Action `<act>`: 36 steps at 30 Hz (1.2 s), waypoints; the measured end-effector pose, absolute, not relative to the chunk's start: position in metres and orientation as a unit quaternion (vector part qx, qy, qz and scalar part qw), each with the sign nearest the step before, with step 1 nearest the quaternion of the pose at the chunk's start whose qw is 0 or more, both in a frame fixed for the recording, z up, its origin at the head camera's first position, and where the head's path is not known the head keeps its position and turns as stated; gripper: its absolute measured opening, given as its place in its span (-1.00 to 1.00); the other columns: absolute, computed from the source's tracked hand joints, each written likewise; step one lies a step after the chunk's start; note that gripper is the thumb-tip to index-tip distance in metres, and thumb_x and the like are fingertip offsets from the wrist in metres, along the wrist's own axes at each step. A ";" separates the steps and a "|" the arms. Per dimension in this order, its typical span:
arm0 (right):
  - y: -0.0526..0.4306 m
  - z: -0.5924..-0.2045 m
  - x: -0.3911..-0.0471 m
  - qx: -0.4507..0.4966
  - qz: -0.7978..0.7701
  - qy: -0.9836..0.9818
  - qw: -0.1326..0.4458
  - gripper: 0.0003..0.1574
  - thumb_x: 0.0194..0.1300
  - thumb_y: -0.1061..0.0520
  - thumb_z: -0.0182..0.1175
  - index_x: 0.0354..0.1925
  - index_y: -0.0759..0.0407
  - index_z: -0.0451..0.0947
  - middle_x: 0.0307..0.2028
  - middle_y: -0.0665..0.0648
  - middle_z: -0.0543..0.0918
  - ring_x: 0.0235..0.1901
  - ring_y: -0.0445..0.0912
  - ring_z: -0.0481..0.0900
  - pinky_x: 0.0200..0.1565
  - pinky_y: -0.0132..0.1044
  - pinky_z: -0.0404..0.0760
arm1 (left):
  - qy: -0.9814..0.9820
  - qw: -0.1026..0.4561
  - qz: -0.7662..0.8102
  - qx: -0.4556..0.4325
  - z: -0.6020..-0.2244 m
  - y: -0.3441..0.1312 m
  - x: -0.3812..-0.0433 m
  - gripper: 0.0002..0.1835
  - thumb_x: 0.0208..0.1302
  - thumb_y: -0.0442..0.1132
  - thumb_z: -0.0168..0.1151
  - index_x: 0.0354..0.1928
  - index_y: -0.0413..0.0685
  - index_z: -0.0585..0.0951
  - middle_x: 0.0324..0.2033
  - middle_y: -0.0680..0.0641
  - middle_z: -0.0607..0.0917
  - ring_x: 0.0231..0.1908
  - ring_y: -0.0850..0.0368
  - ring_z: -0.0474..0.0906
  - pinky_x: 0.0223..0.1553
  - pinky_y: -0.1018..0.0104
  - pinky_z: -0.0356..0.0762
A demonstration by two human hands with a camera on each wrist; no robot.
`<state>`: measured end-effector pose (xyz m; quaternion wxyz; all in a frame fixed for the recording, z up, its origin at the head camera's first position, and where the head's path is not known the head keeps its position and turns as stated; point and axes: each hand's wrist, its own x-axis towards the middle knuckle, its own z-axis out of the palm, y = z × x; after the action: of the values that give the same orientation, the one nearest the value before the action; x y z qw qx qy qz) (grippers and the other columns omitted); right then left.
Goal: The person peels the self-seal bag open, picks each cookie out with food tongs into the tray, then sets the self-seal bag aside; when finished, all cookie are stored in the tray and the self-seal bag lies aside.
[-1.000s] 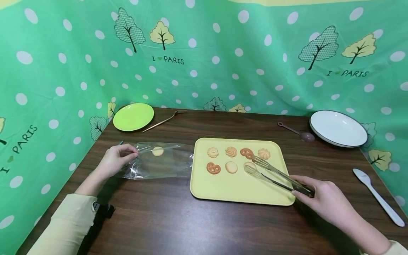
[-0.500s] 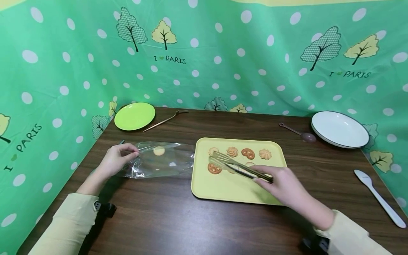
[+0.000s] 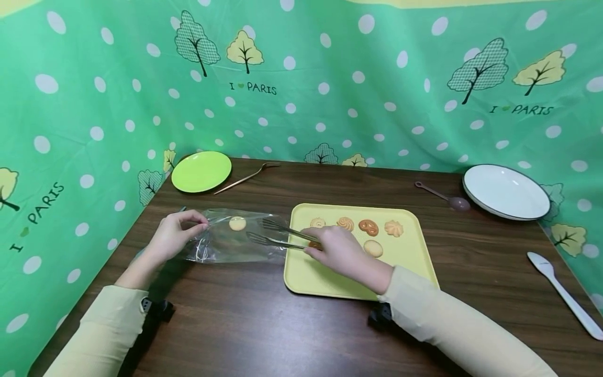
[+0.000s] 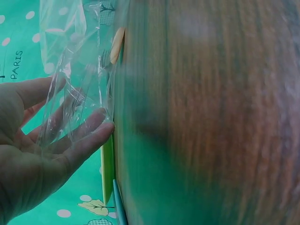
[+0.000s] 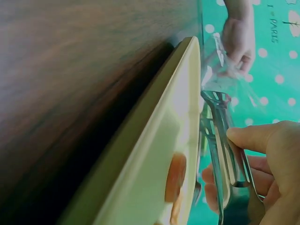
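Note:
My left hand (image 3: pixel 174 233) pinches the left end of a clear plastic bag (image 3: pixel 221 243). In the left wrist view, its fingers show through the film of the bag (image 4: pixel 77 93). One round cookie (image 3: pixel 237 223) is inside the bag. A pair of metal tongs (image 5: pixel 222 140) is held in my right hand (image 3: pixel 341 248). Their fork-like tips are spread apart over the bag's right part, with no cookie visible between them; whether they are inside it I cannot tell. Under my right hand lies a yellow tray (image 3: pixel 339 283) bearing several cookies, among them a pretzel-shaped cookie (image 3: pixel 368 227); the hand hides some.
A green plate (image 3: pixel 201 172) and a copper-coloured fork (image 3: pixel 242 179) lie at the back left. At the back right are a white dish (image 3: pixel 506 191) and a brownish spoon (image 3: pixel 457 203). A white spreader knife (image 3: pixel 562 293) lies along the right edge. Behind hangs a green curtain (image 3: pixel 330 68).
My right hand has carried the tongs leftward, from around a round cookie on the tray to the bag. That cookie is still on the tray. My left hand stays at the bag.

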<state>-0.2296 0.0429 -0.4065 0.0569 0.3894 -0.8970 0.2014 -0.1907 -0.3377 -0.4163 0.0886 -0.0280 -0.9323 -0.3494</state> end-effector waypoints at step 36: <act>-0.022 -0.409 -0.239 0.351 0.157 -0.923 0.032 -0.51 0.28 0.01 0.20 0.18 0.03 0.50 -0.77 -0.05 0.39 -0.71 -0.19 0.31 -0.61 -0.27 0.36 | -0.926 0.077 -0.368 -0.029 -0.420 -0.332 -0.197 -0.88 0.24 -0.15 0.28 -0.26 -0.02 0.67 -0.30 -0.03 0.71 -0.31 0.09 0.57 -0.35 0.40 0.47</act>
<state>-0.2392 -0.0220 -0.4092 0.0318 0.3510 -0.9226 0.1567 -0.1972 -0.3315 -0.4195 0.0773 -0.0294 -0.9261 -0.3681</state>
